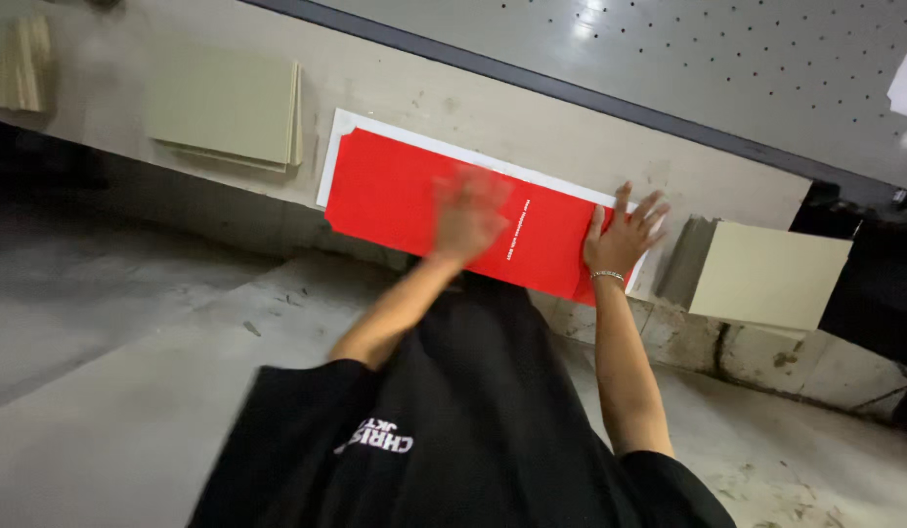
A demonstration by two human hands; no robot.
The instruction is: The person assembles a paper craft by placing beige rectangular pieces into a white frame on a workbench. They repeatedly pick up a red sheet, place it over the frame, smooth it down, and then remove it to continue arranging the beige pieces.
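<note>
A pale, scuffed counter (532, 117) runs slantwise across the far part of the view, with a dark rail and a grey perforated panel (727, 59) beyond it. Below the counter's near edge lies a concrete floor (111, 391), dusty and littered with small scraps on the right.

On the counter, in the middle, a large red sheet (395, 191) lies flat on top of a white sheet (338, 122) of about the same shape, whose edge shows as a thin border along the far and left sides. The red sheet reaches to the counter's near edge and has a short line of small white print across its right half.

To the left of it lies a stack of beige boards (224, 108), well apart from the red sheet. At the far left corner is another stack of tan pieces (19, 64), blurred. To the right, a single cream board (771, 274) overhangs the near edge of the counter.

The person's right hand (625, 235) lies open, fingers spread, flat on the right end of the red sheet; a thin bracelet (607, 276) sits at the wrist. The left hand (468, 215) is over the middle of the red sheet and badly motion-blurred; it looks open, though whether it presses on the sheet cannot be told.
</note>
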